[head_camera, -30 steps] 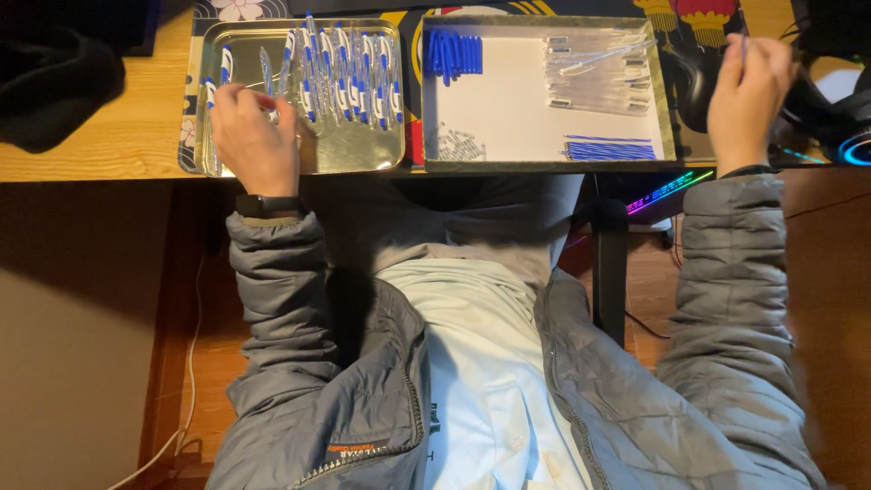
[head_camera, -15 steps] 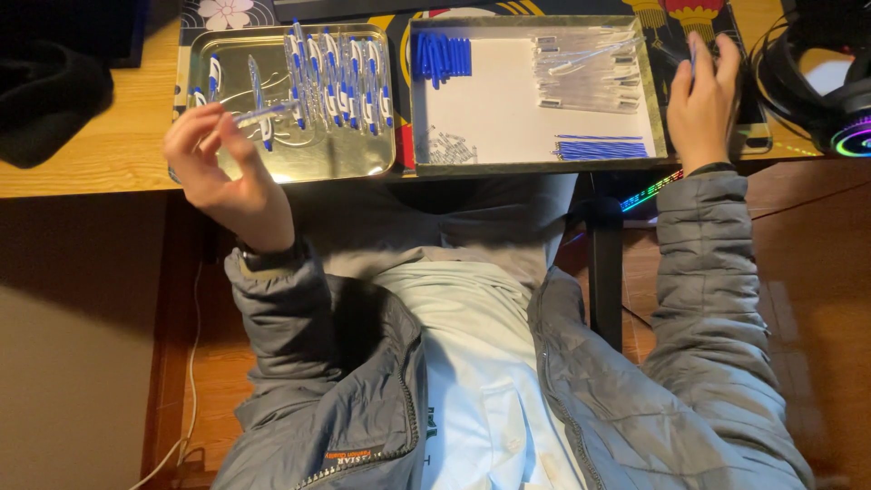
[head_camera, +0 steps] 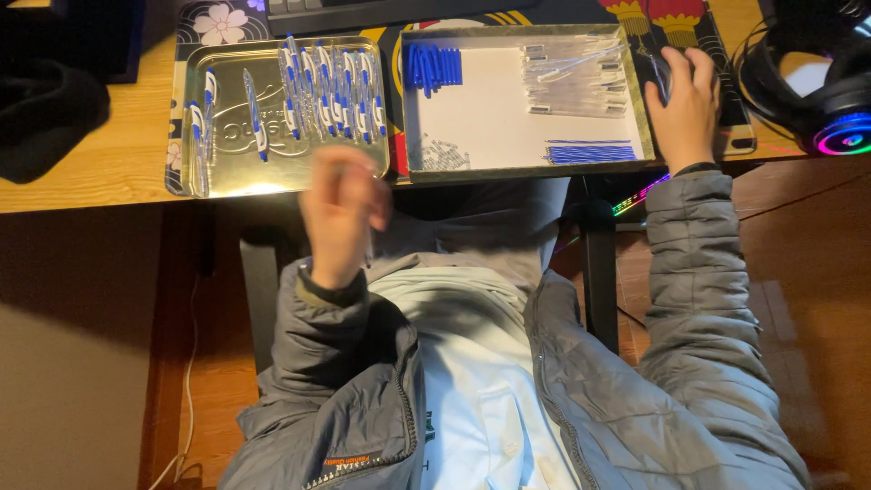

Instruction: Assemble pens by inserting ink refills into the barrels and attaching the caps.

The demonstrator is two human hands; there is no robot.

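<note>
My left hand is blurred in front of the desk edge, just below the metal tray; its fingers are curled, and whether they hold anything is unclear. Several blue-and-white pens lie in that tray. To its right, a white-lined tray holds blue caps, clear barrels, thin blue refills and tiny springs. My right hand rests on a dark mouse beside the white tray's right wall.
Black headphones with a glowing ring sit at the far right. A dark cloth lies on the wooden desk at the left. A keyboard edge and a patterned mat are behind the trays. My grey jacket fills the lower view.
My left hand has come off the metal tray and moved down and to the right, past the desk edge. My right hand stays on the mouse.
</note>
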